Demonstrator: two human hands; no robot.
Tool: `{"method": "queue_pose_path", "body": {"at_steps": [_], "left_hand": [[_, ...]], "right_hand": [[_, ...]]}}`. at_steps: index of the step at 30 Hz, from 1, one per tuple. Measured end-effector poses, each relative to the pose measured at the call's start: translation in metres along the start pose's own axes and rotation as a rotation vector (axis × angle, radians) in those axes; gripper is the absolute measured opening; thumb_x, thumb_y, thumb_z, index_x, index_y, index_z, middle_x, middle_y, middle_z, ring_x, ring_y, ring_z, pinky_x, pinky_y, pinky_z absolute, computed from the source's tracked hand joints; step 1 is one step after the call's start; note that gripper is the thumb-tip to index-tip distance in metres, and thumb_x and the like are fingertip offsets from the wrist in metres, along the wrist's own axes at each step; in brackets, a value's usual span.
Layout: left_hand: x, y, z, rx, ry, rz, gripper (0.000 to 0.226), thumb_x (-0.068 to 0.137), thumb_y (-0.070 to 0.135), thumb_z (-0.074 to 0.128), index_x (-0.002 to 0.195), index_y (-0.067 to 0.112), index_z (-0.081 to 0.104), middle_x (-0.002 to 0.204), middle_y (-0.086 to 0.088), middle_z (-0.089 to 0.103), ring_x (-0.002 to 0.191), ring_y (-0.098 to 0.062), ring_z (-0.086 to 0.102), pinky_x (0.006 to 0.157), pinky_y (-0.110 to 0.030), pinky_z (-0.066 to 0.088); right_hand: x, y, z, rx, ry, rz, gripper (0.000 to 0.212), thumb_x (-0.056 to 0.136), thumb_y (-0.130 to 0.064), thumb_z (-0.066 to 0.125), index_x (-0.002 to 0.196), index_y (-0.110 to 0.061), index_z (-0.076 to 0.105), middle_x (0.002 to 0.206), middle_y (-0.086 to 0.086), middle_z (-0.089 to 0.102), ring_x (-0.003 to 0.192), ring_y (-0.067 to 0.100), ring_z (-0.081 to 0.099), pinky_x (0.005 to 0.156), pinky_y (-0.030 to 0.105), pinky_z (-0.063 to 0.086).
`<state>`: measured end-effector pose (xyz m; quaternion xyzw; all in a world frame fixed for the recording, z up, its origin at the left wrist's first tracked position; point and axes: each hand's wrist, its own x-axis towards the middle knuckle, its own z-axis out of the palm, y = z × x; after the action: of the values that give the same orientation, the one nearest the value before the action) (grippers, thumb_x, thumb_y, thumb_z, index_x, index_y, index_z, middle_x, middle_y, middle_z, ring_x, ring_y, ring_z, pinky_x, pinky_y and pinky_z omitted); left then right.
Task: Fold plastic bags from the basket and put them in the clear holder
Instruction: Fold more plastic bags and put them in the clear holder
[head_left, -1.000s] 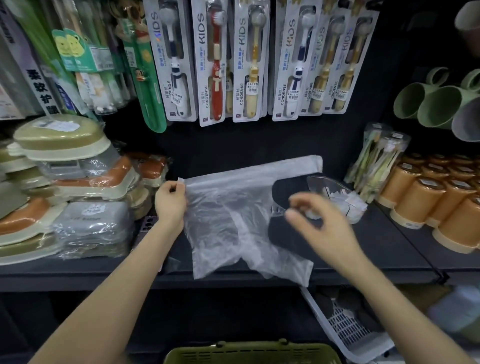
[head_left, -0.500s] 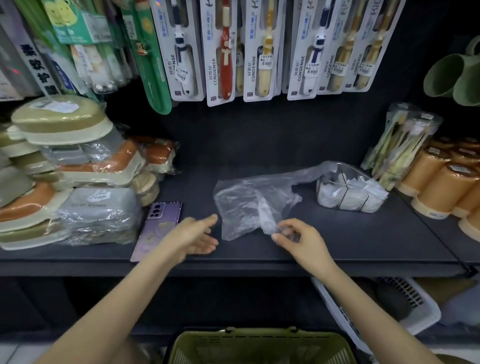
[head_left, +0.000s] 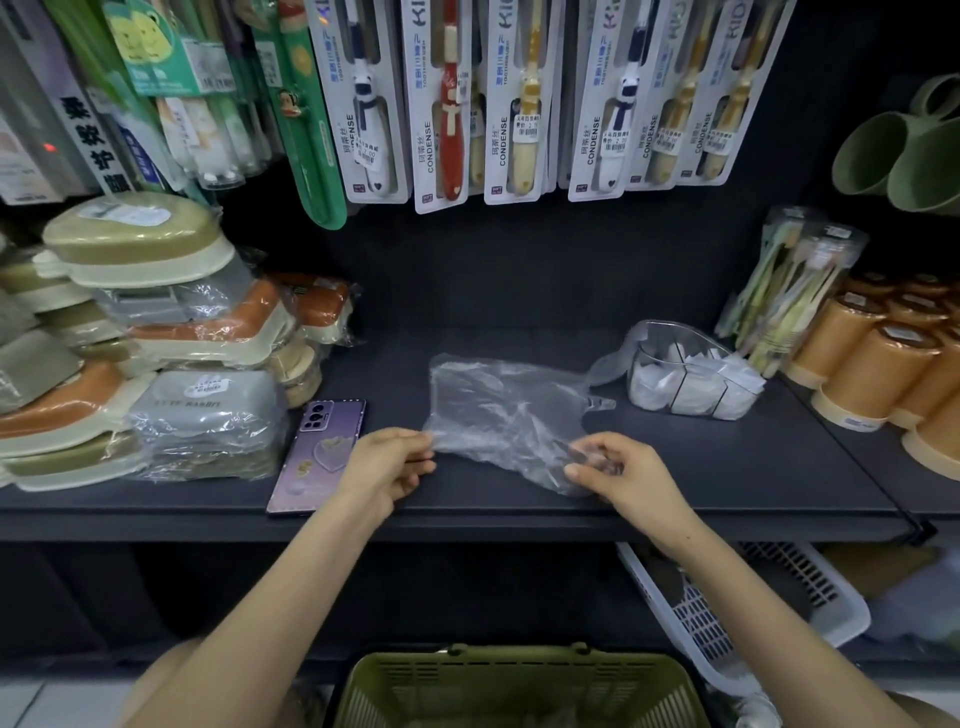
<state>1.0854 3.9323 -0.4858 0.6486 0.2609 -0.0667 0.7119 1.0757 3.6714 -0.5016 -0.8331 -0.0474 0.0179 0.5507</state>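
Note:
A clear plastic bag lies spread on the dark shelf, one handle strip trailing up to the right. My left hand pinches the bag's near left corner. My right hand pinches its near right edge, fingers curled on the film. The clear holder stands at the back right of the shelf with several folded white bags inside. The green basket sits on the floor below, at the bottom of the view; what it holds is not visible.
A purple phone lies left of my left hand. Stacked wrapped soap boxes fill the shelf's left side. Orange cups and a toothbrush pack crowd the right. Packaged toothbrushes hang above. A white basket sits lower right.
The bag came down from being held up in the air and now lies on the shelf. My left hand let go, then moved right and took the near left corner.

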Motion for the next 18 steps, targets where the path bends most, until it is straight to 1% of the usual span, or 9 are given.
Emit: {"method": "queue_pose_path", "body": {"at_steps": [3, 4, 6, 8, 10, 12, 14, 16, 18], "left_hand": [[0.003, 0.008, -0.019, -0.105, 0.062, 0.021, 0.011, 0.090, 0.005, 0.063, 0.081, 0.009, 0.060, 0.055, 0.000, 0.064, 0.039, -0.002, 0.055, 0.035, -0.010, 0.035], [0.004, 0.011, -0.026, -0.124, 0.081, 0.023, 0.011, 0.090, 0.004, 0.063, 0.079, 0.009, 0.061, 0.050, 0.002, 0.064, 0.037, -0.001, 0.055, 0.035, -0.010, 0.035], [0.005, 0.014, -0.036, -0.117, 0.101, 0.027, 0.012, 0.090, 0.005, 0.063, 0.079, 0.007, 0.061, 0.047, 0.004, 0.063, 0.036, 0.000, 0.053, 0.035, -0.009, 0.035], [0.004, 0.014, -0.041, -0.055, 0.084, 0.029, 0.013, 0.091, 0.006, 0.062, 0.078, 0.006, 0.062, 0.047, 0.004, 0.063, 0.035, 0.000, 0.052, 0.034, -0.009, 0.035], [0.002, 0.012, -0.042, 0.012, 0.062, 0.035, 0.015, 0.092, 0.005, 0.061, 0.078, 0.005, 0.061, 0.046, 0.004, 0.062, 0.035, 0.000, 0.052, 0.034, -0.009, 0.035], [0.001, 0.010, -0.041, 0.052, 0.066, 0.051, 0.013, 0.093, 0.004, 0.058, 0.080, 0.005, 0.060, 0.046, 0.004, 0.063, 0.035, -0.001, 0.053, 0.035, -0.009, 0.035], [0.000, 0.009, -0.039, 0.071, 0.080, 0.067, 0.011, 0.094, 0.003, 0.056, 0.084, 0.006, 0.059, 0.047, 0.003, 0.064, 0.036, -0.002, 0.055, 0.035, -0.009, 0.036], [-0.001, 0.005, -0.037, 0.076, 0.090, 0.087, 0.011, 0.093, 0.002, 0.055, 0.084, 0.007, 0.059, 0.049, 0.001, 0.065, 0.039, -0.003, 0.058, 0.037, -0.010, 0.039], [-0.001, 0.001, -0.033, 0.067, 0.100, 0.105, 0.008, 0.093, 0.001, 0.056, 0.087, 0.006, 0.058, 0.057, -0.005, 0.065, 0.040, -0.005, 0.060, 0.038, -0.010, 0.040]], "right_hand": [[-0.001, 0.004, -0.024, -0.069, -0.039, -0.005, 0.024, 0.078, -0.012, 0.078, 0.099, -0.017, 0.069, 0.078, 0.000, 0.064, 0.062, -0.006, 0.055, 0.064, 0.007, 0.042], [-0.002, 0.006, -0.032, -0.090, -0.048, -0.005, 0.025, 0.077, -0.012, 0.079, 0.099, -0.017, 0.068, 0.074, 0.001, 0.063, 0.060, -0.005, 0.054, 0.064, 0.008, 0.042], [-0.002, 0.008, -0.046, -0.070, -0.047, 0.015, 0.028, 0.075, -0.011, 0.080, 0.100, -0.015, 0.068, 0.071, 0.004, 0.064, 0.059, 0.003, 0.056, 0.065, 0.014, 0.044], [-0.004, 0.009, -0.056, 0.002, -0.045, 0.044, 0.035, 0.074, -0.009, 0.080, 0.106, -0.013, 0.066, 0.075, 0.005, 0.067, 0.065, 0.010, 0.060, 0.067, 0.016, 0.047], [-0.007, 0.010, -0.061, -0.002, -0.028, 0.056, 0.043, 0.073, -0.011, 0.081, 0.111, -0.021, 0.064, 0.092, 0.001, 0.068, 0.083, 0.011, 0.061, 0.075, 0.017, 0.046], [-0.010, 0.014, -0.063, -0.098, 0.035, 0.033, 0.048, 0.077, -0.017, 0.080, 0.118, -0.030, 0.059, 0.112, -0.007, 0.062, 0.104, 0.008, 0.054, 0.086, 0.022, 0.040], [-0.013, 0.018, -0.062, -0.182, 0.147, 0.008, 0.045, 0.083, -0.026, 0.073, 0.124, -0.031, 0.055, 0.120, -0.010, 0.055, 0.112, 0.009, 0.048, 0.092, 0.027, 0.037], [-0.018, 0.021, -0.060, -0.302, 0.270, 0.041, 0.039, 0.090, -0.035, 0.064, 0.126, -0.022, 0.056, 0.113, -0.003, 0.059, 0.105, 0.016, 0.054, 0.085, 0.030, 0.039], [-0.025, 0.026, -0.057, -0.550, 0.374, 0.115, 0.044, 0.094, -0.042, 0.053, 0.127, -0.014, 0.056, 0.102, 0.005, 0.064, 0.096, 0.026, 0.060, 0.072, 0.032, 0.042]]}}
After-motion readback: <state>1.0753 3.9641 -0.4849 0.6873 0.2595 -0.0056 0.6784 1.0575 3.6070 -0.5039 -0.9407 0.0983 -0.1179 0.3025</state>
